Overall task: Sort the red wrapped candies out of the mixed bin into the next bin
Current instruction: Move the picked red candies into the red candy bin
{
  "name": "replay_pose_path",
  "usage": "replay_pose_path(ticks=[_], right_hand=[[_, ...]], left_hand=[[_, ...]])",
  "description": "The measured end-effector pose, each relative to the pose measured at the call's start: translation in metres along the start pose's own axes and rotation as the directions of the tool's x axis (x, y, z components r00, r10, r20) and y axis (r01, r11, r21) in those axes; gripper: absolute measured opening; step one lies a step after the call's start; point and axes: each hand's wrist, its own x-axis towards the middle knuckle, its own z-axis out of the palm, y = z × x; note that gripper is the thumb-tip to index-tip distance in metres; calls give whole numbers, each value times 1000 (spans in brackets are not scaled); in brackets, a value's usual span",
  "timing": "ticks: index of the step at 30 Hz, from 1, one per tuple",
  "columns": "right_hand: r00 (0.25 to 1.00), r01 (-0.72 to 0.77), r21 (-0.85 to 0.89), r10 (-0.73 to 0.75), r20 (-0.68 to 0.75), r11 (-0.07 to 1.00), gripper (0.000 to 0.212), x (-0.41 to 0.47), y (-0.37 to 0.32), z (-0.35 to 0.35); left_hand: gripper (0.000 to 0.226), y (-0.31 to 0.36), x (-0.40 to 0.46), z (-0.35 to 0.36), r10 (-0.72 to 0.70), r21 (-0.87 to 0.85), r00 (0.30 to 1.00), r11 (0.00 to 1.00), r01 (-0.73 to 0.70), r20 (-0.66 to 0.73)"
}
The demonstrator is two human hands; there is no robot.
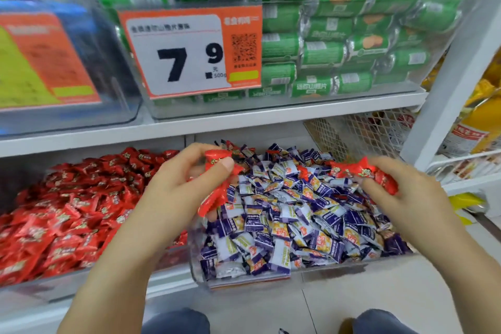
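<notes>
Currently gripping red wrapped candies [217,171] in the left hand [179,187], thumb and curled fingers pinching several over the near-left corner of the mixed bin [352,266], and clutching a second bunch [366,173] in the right hand [401,198] above that bin's right side. Still showing at least one stray red wrapper [303,171] among the purple-and-white candies [284,225] toward the back of the mixed bin. Sitting just left of the mixed bin, the red bin [40,283], already heaped. Hanging above the mixed bin, a price tag [189,51] fronting green snack packs [339,35]. Probably best: carrying both handfuls left across the divider, keeping fingers closed until well over the red heap, releasing low to avoid spilling back, checking that no purple wrapper is riding along.
</notes>
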Motion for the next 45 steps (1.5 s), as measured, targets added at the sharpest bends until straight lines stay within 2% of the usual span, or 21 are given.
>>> replay_pose_path(ticks=[2, 6, 8, 9, 11, 13, 14, 17, 19, 22, 25, 27, 29, 31, 33, 36, 39, 40, 42, 44, 45], right_hand=[[997, 61, 63, -64, 41, 996, 19, -14, -25, -1], [967, 169, 274, -213, 137, 947, 10, -32, -104, 26], [949, 204, 343, -272, 161, 917, 8, -32, -152, 45], [941, 234, 350, -302, 153, 907, 13, -30, -174, 56], [927, 288, 315, -345, 144, 905, 24, -20, -215, 80], [914, 323, 259, -371, 164, 910, 28, -8, -247, 101], [900, 341, 229, -387, 200, 912, 34, -2, -259, 110], [806, 413, 79, -405, 432, 907, 62, 11, -274, 127], [786, 431, 61, -408, 465, 900, 61, 10, -268, 126], [821, 419, 200, -463, 334, 886, 38, -2, -240, 110], [871, 396, 248, -447, 204, 884, 32, -20, -195, 89], [916, 333, 244, -374, 145, 911, 24, -29, -160, 75], [950, 262, 245, -294, 103, 933, 14, -35, -130, 61], [970, 211, 226, -233, 74, 951, 17, -38, -103, 49], [980, 172, 216, -189, 58, 961, 19, -40, -80, 38], [993, 111, 220, -120, 25, 969, 12, -37, -51, 17], [998, 48, 188, -39, -51, 981, 23, -32, -24, -3], [996, 34, 175, -19, -85, 984, 25, -29, -18, -7], [984, -22, 176, 53, -172, 984, 23, -26, -5, -16], [954, -117, 207, 168, -249, 971, 21, -28, 15, -19], [938, -164, 224, 222, -266, 961, 22, -31, 23, -16]], left_hand=[[19, 0, -6, -22, -74, -68, 997, 995, 74, -8], [14, -14, -13, -66, -184, -52, 982, 982, 182, -31], [15, -19, -15, -89, -225, -51, 971, 974, 222, -83], [15, -24, -16, -100, -236, -28, 961, 972, 235, -146], [15, -38, -16, -123, -198, 116, 922, 962, 248, -331], [28, -54, -16, -143, -130, 291, 881, 913, 285, -456], [34, -60, -16, -150, -115, 329, 869, 895, 301, -481], [43, -74, -16, -165, -108, 339, 878, 895, 289, -466], [48, -78, -17, -172, -125, 297, 876, 911, 287, -465], [48, -78, -17, -184, -137, 303, 854, 897, 322, -502], [42, -74, -20, -180, -112, 444, 880, 829, 339, -462], [43, -74, -18, -165, -70, 574, 932, 770, 278, -357], [52, -79, -11, -142, -42, 690, 980, 704, 166, -193], [65, -83, -2, -113, -60, 823, 997, 564, 68, -41], [71, -86, 6, -90, -140, 894, 990, 447, 41, 25], [70, -97, 15, -84, -262, 943, 965, 316, 100, -14], [62, -100, 20, -102, -207, 948, 958, 207, 243, -200], [62, -102, 19, -111, -192, 931, 945, 205, 303, -265], [63, -100, 18, -116, -163, 892, 929, 266, 364, -331], [57, -89, 17, -106, -17, 893, 945, 324, 313, -325], [55, -80, 17, -97, 82, 907, 954, 343, 244, -287]])
